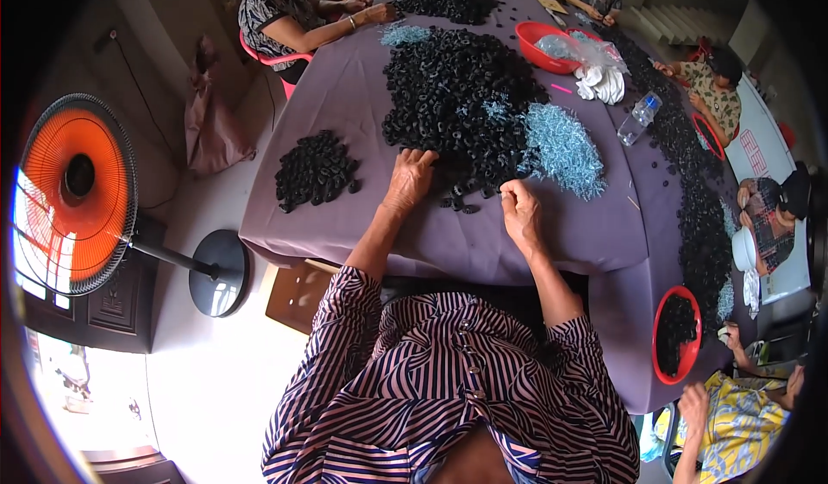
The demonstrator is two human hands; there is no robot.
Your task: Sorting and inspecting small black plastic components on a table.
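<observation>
At the near edge of the worktop (pixel 345 225), the left hand (pixel 409 179) lies palm down, fingers loosely curled, fingertips touching the large heap of black ring parts (pixel 457 96). Right hand (pixel 520 212) is pinched nearly closed; whether it grips a small piece cannot be told. Loose black parts lie between the hands. Just beyond the right hand sits a pile of pale blue metal pieces (pixel 565 147). Left of the left hand, well apart, lies a smaller black pile (pixel 315 172). Farther right stands a clear bottle (pixel 638 117); beyond it, a red basin (pixel 543 46).
</observation>
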